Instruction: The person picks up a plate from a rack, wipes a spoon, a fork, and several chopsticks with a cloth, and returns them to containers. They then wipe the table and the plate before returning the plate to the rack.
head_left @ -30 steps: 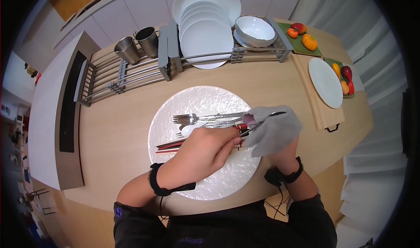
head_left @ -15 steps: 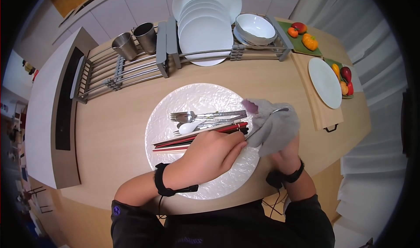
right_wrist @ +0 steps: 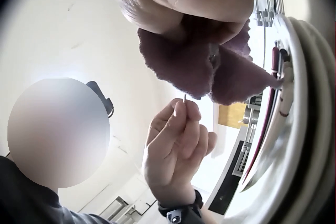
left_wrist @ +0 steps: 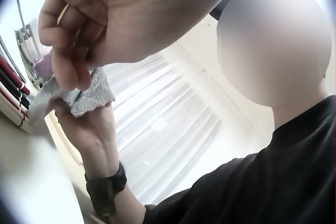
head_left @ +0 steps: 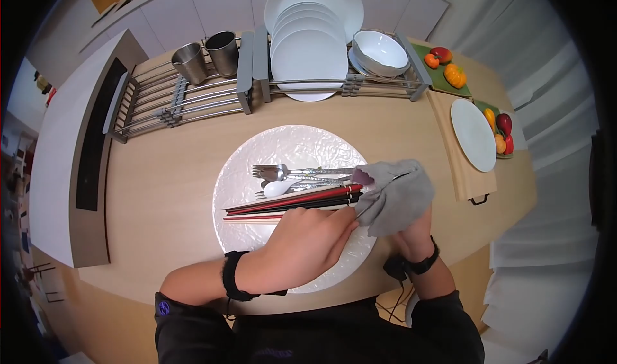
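Observation:
Over the round white plate [head_left: 250,152], the left hand [head_left: 302,242] pinches a thin metal piece [right_wrist: 184,98] between thumb and fingertips; its other end runs into a grey cloth [head_left: 398,200]. The right hand [head_left: 416,232] grips this cloth from below, folded around the thin piece. In the right wrist view the cloth's purple side [right_wrist: 178,66] hangs from the right hand [right_wrist: 194,3]. On the plate lie forks [head_left: 267,170], a white spoon [head_left: 277,188] and several red, black and white chopsticks [head_left: 283,203], handles toward the cloth.
Behind the plate stands a metal rack [head_left: 308,86] with upright white plates [head_left: 307,59], a bowl [head_left: 380,54] and two steel cups [head_left: 222,54]. At right are a wooden board [head_left: 472,183], an oval white plate [head_left: 474,134] and vegetables [head_left: 455,75] on green trays.
The left hand has moved slightly down and left, uncovering more of the chopsticks. The cloth and right hand have shifted slightly left, and the metal piece shows less on top of the cloth.

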Action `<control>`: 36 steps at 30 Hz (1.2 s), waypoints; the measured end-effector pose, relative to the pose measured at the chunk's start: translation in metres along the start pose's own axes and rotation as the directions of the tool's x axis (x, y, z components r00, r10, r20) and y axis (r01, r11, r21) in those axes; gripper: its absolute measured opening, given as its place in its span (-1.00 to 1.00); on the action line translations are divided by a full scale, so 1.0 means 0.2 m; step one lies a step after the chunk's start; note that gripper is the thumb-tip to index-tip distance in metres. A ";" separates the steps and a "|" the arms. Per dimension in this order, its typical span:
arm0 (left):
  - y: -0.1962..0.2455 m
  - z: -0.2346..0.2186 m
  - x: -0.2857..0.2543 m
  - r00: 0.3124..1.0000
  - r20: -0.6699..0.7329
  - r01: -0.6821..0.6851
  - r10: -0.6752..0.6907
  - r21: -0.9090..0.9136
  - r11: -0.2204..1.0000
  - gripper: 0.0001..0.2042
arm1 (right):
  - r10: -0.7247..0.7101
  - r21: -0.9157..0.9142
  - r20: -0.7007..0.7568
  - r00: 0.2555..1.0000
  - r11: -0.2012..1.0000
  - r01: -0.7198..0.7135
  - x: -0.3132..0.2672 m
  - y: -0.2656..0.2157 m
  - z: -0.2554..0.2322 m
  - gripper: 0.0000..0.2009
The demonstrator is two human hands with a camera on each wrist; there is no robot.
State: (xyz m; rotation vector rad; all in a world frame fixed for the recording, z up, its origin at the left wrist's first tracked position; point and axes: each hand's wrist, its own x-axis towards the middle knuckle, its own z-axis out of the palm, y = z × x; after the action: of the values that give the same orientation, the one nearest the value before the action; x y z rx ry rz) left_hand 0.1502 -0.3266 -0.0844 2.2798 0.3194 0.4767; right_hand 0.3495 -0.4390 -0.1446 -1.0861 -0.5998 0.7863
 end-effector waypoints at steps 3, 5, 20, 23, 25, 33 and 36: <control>0.00 0.00 0.00 0.999 0.046 0.010 -0.011 0.023 1.000 -0.89 | -0.004 0.009 -0.012 1.000 1.000 0.004 0.01 0.02 -0.03 -0.73; -0.02 0.01 0.00 0.999 0.038 -0.008 0.005 0.054 0.998 -0.89 | -0.061 -0.051 0.006 0.998 0.997 0.061 0.02 0.01 -0.05 -0.74; -0.04 -0.02 -0.01 0.999 0.038 -0.019 0.017 0.051 0.998 -0.89 | -0.203 -0.394 0.087 0.975 0.892 0.220 0.03 0.03 -0.07 -0.70; -0.04 -0.02 0.00 0.998 0.045 -0.048 0.046 0.042 0.998 -0.87 | -0.148 -0.340 0.070 0.986 0.926 0.163 0.02 0.04 -0.07 -0.72; -0.04 -0.01 0.00 0.997 0.045 -0.062 0.060 0.042 0.997 -0.85 | -0.089 -0.256 0.047 0.995 0.962 0.098 0.02 0.02 -0.07 -0.75; -0.04 0.01 0.02 0.996 0.078 -0.049 0.049 -0.009 0.999 -0.84 | -0.232 -0.337 -0.043 0.972 0.919 0.204 -0.01 0.08 -0.15 -0.83; -0.03 0.00 0.03 0.998 0.059 0.009 0.000 -0.152 0.988 -0.85 | -0.206 -0.117 -0.097 0.974 0.974 0.195 -0.02 0.11 -0.12 -0.80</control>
State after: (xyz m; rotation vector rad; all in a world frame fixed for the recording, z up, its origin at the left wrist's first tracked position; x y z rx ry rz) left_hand 0.1552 -0.3200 -0.0875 2.1396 0.2504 0.4168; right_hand 0.3595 -0.4497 -0.1744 -1.1381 -0.6537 0.5208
